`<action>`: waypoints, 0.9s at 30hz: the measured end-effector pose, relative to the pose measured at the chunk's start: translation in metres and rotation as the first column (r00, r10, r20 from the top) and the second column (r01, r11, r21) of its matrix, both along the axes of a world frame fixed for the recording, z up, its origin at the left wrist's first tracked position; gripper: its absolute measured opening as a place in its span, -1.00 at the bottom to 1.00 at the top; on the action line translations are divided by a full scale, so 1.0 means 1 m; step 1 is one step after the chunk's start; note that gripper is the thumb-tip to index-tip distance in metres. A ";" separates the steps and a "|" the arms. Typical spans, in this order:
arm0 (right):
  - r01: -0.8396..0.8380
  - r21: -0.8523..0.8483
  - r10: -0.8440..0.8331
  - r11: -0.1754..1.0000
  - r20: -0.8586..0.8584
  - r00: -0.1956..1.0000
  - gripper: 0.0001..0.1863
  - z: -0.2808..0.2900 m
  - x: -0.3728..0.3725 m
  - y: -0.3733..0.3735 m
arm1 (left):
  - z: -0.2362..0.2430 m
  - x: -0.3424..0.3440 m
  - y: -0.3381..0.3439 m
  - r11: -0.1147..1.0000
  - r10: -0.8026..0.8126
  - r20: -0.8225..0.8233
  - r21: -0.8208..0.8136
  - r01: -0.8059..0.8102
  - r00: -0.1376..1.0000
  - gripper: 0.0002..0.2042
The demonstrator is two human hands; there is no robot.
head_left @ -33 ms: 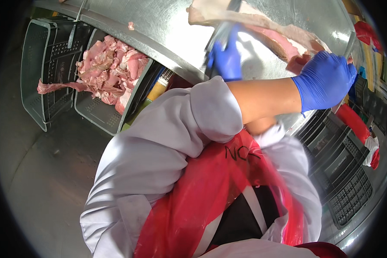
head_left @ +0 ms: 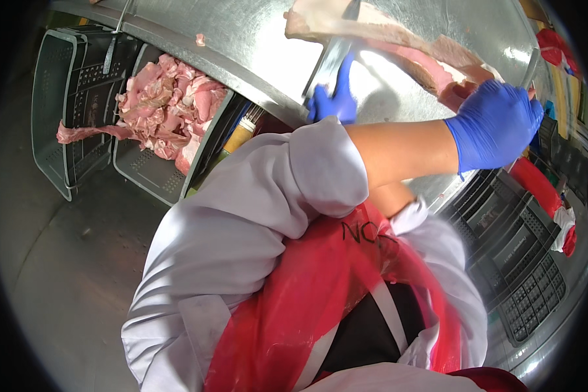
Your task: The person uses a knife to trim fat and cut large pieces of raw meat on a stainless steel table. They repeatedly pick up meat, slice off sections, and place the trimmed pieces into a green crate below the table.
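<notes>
A long slab of pork [head_left: 411, 52], pale on its outer side and pink along the cut side, lies on the steel table [head_left: 261, 49]. My arms cross, the left over the right. My left hand [head_left: 496, 124], in a blue glove, is closed around the slab's right end; its fingertips are mostly hidden. My right hand [head_left: 336, 103], also blue-gloved, grips a knife [head_left: 333, 62] whose handle is largely hidden. The blade points away from me, its far part across the slab's left portion.
Left of the table, a grey crate [head_left: 140, 173] holds a heap of pink meat pieces [head_left: 170, 108], one strip hanging over its side. Another dark crate [head_left: 55, 117] stands beside it. A meat scrap [head_left: 200, 40] lies near the table edge. Black crates [head_left: 509, 248] are at the right.
My right hand and the knife have drawn slightly back toward me and left. My left hand has barely shifted, still closed on the slab's end.
</notes>
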State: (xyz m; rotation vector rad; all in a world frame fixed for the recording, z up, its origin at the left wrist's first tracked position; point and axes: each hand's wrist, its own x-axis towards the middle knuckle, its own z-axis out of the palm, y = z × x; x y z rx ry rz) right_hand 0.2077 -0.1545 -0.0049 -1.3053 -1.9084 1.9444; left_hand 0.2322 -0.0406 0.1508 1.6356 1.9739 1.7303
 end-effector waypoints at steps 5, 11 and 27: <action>0.122 -0.038 -0.126 0.992 -0.169 0.977 -0.56 -0.018 -0.047 0.050 | 0.031 0.007 -0.030 0.993 -0.100 -0.161 -0.078 0.089 0.982 -0.67; 0.178 0.554 -0.090 0.813 -0.182 0.979 -0.66 -0.043 -0.050 -0.045 | 0.042 -0.005 -0.042 0.994 -0.063 -0.127 0.077 0.073 0.990 -0.78; -0.123 0.137 0.150 0.983 -0.212 0.966 -0.16 0.053 -0.092 -0.066 | 0.153 0.043 -0.034 0.880 -0.292 -0.332 0.273 0.388 0.897 -0.76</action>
